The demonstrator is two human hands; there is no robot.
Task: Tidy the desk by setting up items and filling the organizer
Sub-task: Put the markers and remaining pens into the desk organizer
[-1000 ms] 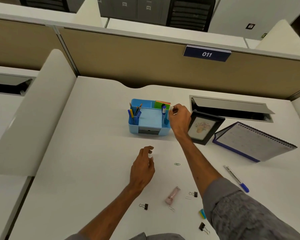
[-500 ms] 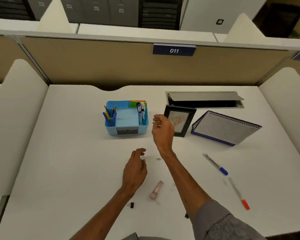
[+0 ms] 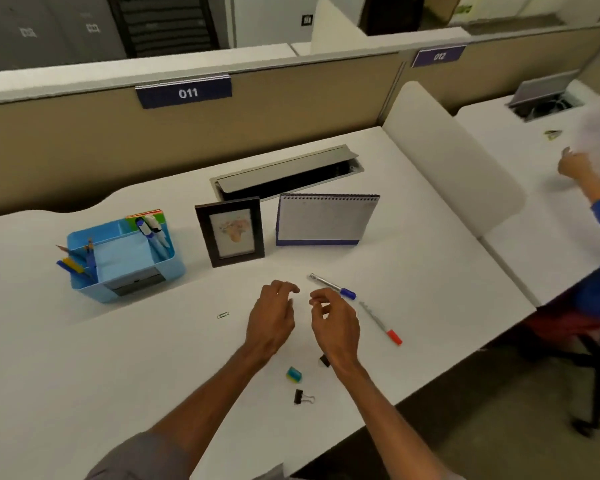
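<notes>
Organizer looks blurry; left grip and right grip hang empty, wrist half-hiding a clip.

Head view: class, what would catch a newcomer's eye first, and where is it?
The left hand and right hand hover side by side, fingers loosely curled, over the middle of the white desk. Behind them stand a blue organizer at left, a dark photo frame beside it and an upright calendar further right. A blue-capped pen and a red-capped pen lie by the right hand.

White desk, organizer, photo frame, calendar, blue pen, red pen
</notes>
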